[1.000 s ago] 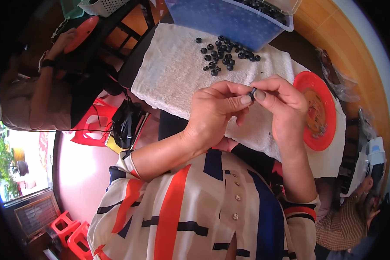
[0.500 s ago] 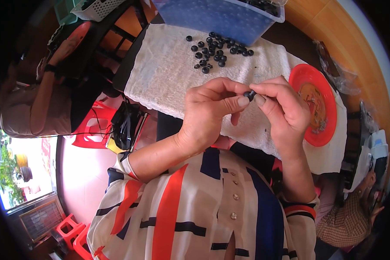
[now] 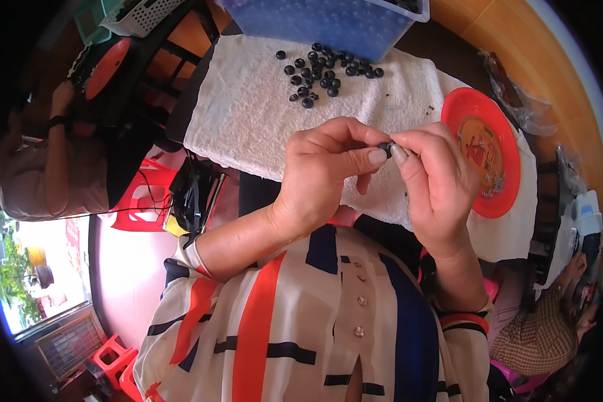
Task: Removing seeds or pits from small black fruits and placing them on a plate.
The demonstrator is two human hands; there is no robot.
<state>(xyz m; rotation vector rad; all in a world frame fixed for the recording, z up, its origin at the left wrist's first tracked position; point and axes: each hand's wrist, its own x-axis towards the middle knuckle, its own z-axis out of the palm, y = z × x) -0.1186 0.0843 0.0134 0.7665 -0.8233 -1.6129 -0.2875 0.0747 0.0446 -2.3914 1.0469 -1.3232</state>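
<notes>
My left hand (image 3: 325, 167) and my right hand (image 3: 432, 177) meet above a white towel (image 3: 248, 114), and together they pinch one small dark round bead (image 3: 386, 146) between thumbs and fingertips. Several more dark beads (image 3: 318, 70) lie loose on the towel farther away, just in front of a blue plastic bin (image 3: 328, 20). A round red plate (image 3: 486, 151) sits on the towel to the right of my right hand.
A person in a beige top (image 3: 43, 167) sits at the left beside a red stool (image 3: 137, 197). Another person's arm in a checked sleeve (image 3: 532, 328) is at the lower right. A clear plastic bag (image 3: 516, 100) lies past the plate on the wooden table.
My hands stay together on the bead and have shifted slightly; the view has tilted so the towel and bin sit higher in the picture.
</notes>
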